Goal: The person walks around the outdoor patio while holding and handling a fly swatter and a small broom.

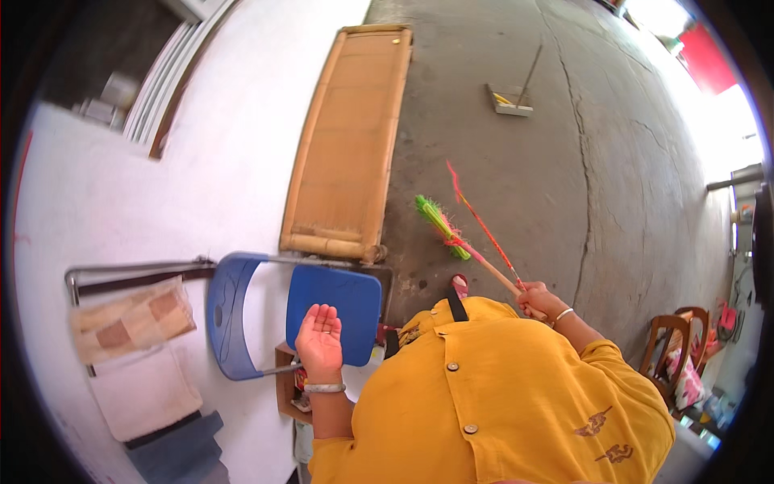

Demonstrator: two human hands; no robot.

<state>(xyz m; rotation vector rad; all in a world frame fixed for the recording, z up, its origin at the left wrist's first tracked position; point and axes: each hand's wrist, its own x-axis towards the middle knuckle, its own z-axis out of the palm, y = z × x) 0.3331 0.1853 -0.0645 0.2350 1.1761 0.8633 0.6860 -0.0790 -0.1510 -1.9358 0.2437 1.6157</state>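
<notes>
The green-bristled broom [453, 237] slants across in front of the person's body, its pink-bound head out over the concrete floor [516, 177]; whether the bristles touch down I cannot tell. The right hand [540, 301] has its fingers closed around the handle's near end, probably because a hold so far back lets the head reach out. A thin red stick [487, 231] runs into that same fist, apparently pinched alongside. The left hand [321, 343] is spread palm up with nothing in it, over the blue folding chair [355, 294]. Beyond, a long-handled dustpan [518, 110] sits on bare floor, its handle up, likely for reaching without stooping. A bamboo bench [347, 137] lines the white wall, seemingly leaving the floor open.
</notes>
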